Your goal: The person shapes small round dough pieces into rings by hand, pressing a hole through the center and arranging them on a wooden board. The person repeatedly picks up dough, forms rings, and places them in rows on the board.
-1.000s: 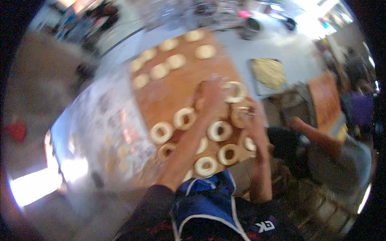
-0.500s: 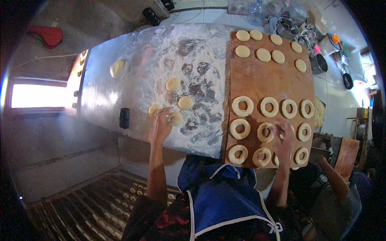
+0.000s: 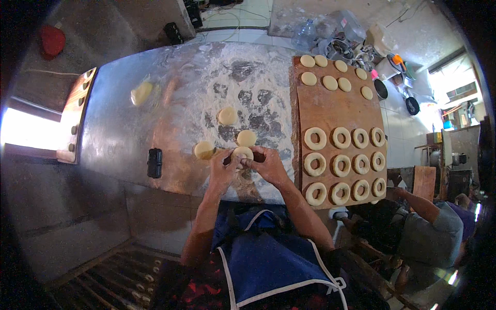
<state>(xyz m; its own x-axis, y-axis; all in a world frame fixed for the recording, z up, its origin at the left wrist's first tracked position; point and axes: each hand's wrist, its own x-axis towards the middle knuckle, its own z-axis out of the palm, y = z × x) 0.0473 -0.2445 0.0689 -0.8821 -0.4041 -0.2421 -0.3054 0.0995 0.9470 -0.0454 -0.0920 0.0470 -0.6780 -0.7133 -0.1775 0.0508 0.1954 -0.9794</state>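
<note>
Low over the near edge of the floury metal table (image 3: 121, 134), both my hands pinch one pale round of dough (image 3: 242, 152). My left hand (image 3: 222, 169) grips its left edge, my right hand (image 3: 266, 165) its right edge, with thumbs meeting at the near side. Whether the round has a hole is hidden by the fingers. Three flat dough rounds lie close by: one (image 3: 204, 150) left of my left hand, one (image 3: 246, 137) just beyond the held piece, one (image 3: 227, 116) farther off. To the right, a wooden board (image 3: 330, 113) carries several dough rings (image 3: 314, 164) in rows.
Several flat dough rounds (image 3: 329, 82) lie at the board's far end. A dough lump (image 3: 141, 94) and a black rectangular object (image 3: 154, 163) sit on the table's left part. Another board (image 3: 77, 116) stands at the far left. At right is a co-worker in a grey shirt (image 3: 431, 232).
My right hand has come left from the ring board to the dough round, which both hands now hold. My left hand has shifted slightly right. The view has turned a little.
</note>
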